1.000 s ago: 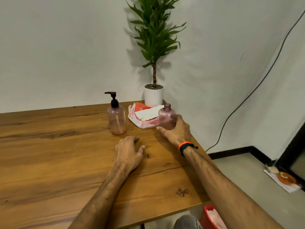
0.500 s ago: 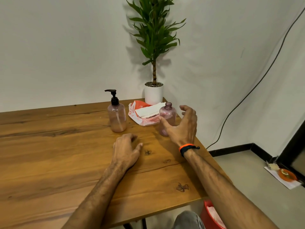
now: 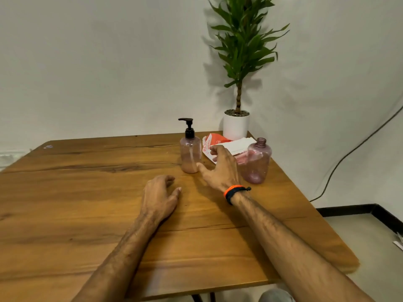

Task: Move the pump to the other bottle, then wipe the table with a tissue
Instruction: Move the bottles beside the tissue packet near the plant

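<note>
A pink bottle (image 3: pixel 190 154) with a black pump (image 3: pixel 188 127) stands on the wooden table (image 3: pixel 87 192) towards its far right. To its right stands a second pink bottle (image 3: pixel 258 161), open at the neck, with no pump. Between and behind them lies an orange and white tissue pack (image 3: pixel 229 144). My right hand (image 3: pixel 220 168), with an orange and black wristband, hovers open between the two bottles, its thumb close to the base of the pump bottle. My left hand (image 3: pixel 160 196) rests palm down on the table, fingers loosely curled, holding nothing.
A potted plant (image 3: pixel 236 125) in a white pot stands at the table's far right corner against the wall. The table's right edge runs just beyond the open bottle. A black cable (image 3: pixel 349 153) hangs along the right wall.
My right hand has let go of the open bottle and moved left towards the pump bottle. The view has shifted to the left. My left hand has stayed in place.
</note>
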{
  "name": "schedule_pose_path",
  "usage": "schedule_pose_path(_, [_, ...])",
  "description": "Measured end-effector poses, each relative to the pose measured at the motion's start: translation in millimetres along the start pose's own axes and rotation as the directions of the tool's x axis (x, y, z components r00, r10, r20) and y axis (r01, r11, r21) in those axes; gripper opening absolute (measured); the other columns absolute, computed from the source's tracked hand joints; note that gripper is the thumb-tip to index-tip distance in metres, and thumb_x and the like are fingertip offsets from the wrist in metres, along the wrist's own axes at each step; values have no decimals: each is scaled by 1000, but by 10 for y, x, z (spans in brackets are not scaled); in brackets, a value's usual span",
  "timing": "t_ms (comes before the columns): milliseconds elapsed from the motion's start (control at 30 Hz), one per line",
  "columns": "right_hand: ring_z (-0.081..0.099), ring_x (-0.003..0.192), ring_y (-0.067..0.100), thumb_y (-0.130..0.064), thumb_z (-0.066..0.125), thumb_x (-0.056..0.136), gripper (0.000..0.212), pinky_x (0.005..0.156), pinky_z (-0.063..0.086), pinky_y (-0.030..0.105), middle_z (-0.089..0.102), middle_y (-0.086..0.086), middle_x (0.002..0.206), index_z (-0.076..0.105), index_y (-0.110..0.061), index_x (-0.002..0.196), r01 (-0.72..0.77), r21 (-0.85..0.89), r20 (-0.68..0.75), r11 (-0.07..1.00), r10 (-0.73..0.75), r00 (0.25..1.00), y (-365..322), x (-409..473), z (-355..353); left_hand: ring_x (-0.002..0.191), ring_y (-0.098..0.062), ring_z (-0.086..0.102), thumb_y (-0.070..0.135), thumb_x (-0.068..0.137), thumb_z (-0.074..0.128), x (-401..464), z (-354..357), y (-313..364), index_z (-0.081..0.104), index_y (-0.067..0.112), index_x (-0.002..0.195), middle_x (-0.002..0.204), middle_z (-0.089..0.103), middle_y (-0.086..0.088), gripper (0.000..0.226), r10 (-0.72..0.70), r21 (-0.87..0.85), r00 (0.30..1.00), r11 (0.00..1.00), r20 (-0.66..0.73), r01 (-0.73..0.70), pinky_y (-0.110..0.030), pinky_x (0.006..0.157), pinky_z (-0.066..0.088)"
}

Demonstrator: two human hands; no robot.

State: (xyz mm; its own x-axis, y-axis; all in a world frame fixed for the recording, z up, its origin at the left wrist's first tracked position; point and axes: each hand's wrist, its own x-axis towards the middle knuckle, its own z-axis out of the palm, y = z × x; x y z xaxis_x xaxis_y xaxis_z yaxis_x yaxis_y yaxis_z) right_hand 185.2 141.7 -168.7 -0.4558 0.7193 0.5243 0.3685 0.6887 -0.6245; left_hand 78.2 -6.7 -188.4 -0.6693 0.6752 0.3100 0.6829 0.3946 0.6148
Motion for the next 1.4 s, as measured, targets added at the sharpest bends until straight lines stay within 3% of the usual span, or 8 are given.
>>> schedule_pose_path(200, [50,124,26,-46,77,69,86,100,47,41,50,6,137,34,-19,139,-77,81,22,994,75,997,-105,243,299,110,-23,61,33,84,68,18,-156,-339,65,11,118,118,68,-7,41,-19,64,999,998,-31,21,-33,98,48])
schedule_pose_path(367, [46,126,25,-39,83,66,113,96,44,35,41,10,142,7,-38,149,79,169,-23,982,-76,997,-177,378,381,106,-22,61,35,83,68,24,-166,-418,66,13,114,114,68,-4,38,8,64,999,998,-47,-5,-35,96,48])
schedule_pose_path(500, [48,119,17,-33,83,67,112,88,41,27,43,7,140,8,-40,150,218,186,-78,958,-207,975,-208,466,440,106,-20,60,36,84,66,29,-149,-444,66,15,114,113,67,-1,36,22,75,999,997,-48,-19,-36,97,47])
schedule_pose_path(767, [57,110,20,-28,82,67,106,86,53,36,55,8,128,14,-44,147,269,220,-80,938,-258,963,-152,562,493,106,-17,58,37,85,65,34,-139,-443,64,18,114,114,66,2,34,30,77,998,997,-51,-26,-34,97,45])
schedule_pose_path(900, [52,112,17,-33,84,62,106,80,44,17,51,9,129,18,-45,144,237,224,29,945,-249,968,-60,617,530,109,-18,57,35,86,64,18,-162,-408,64,16,115,117,65,0,35,18,75,999,997,-41,-15,-35,100,44])
schedule_pose_path(1033, [56,96,9,-56,73,59,88,60,27,2,57,-1,109,44,-20,134,149,101,154,984,-163,974,61,624,568,113,-18,56,33,87,64,-13,-207,-379,63,13,119,121,64,-2,38,2,59,1000,998,-25,0,-34,103,43])
schedule_pose_path(1167, [45,66,-13,-52,72,59,82,57,42,1,56,-12,93,44,-28,133,198,107,87,974,-207,974,41,454,492,115,-19,58,29,86,68,-43,-266,-373,64,10,121,122,66,-5,40,-20,-3,999,1000,-30,20,-28,101,43])
schedule_pose_path(1400, [66,71,-2,-28,66,56,98,62,53,8,57,-18,82,24,-42,143,414,245,141,877,-455,879,-243,159,24,116,-22,59,30,86,68,-84,-493,-604,64,8,121,123,66,-9,42,-83,18,996,996,-40,84,-29,100,42])
